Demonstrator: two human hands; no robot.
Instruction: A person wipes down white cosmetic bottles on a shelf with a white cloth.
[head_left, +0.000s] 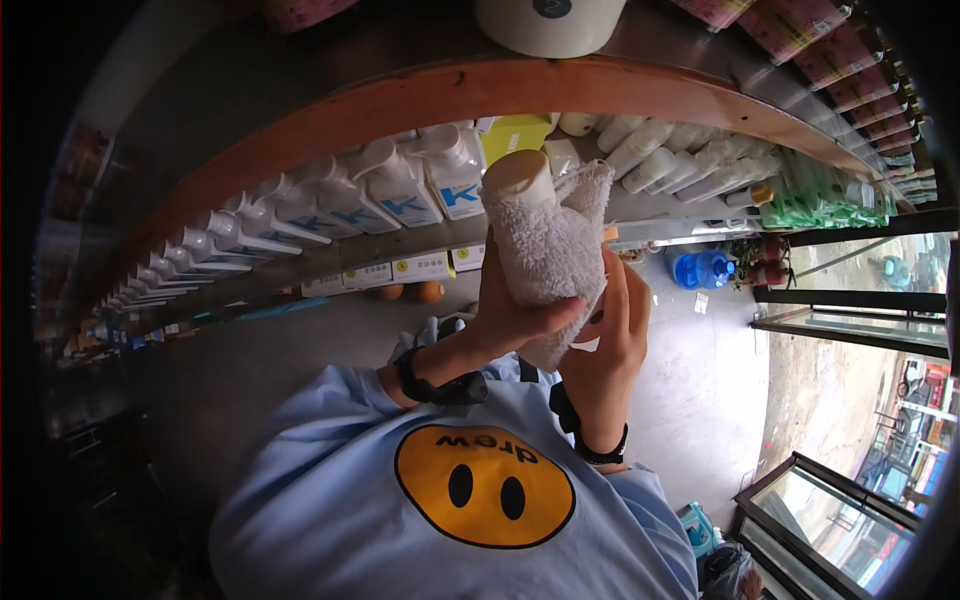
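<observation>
A white terry cloth (551, 251) is wrapped around a container with a cream-coloured cap (519, 176), held up in front of my chest. My left hand (510, 315) grips it from one side, the thumb lying across the cloth. On the other side my right hand (615, 322) holds the lower part, where a bit of white surface with a dark spot shows beneath the cloth. The cloth hides most of the container, so its kind cannot be told. Behind it, white pump bottles (397, 187) stand in a row on a shelf.
A wooden shelf edge (450, 82) curves above my hands, with a white tub (551, 26) over it. White bottles (652, 161) and green-and-clear packages (825, 199) fill the shelf's right part. A blue water jug (701, 270) stands on the floor near glass doors (832, 517).
</observation>
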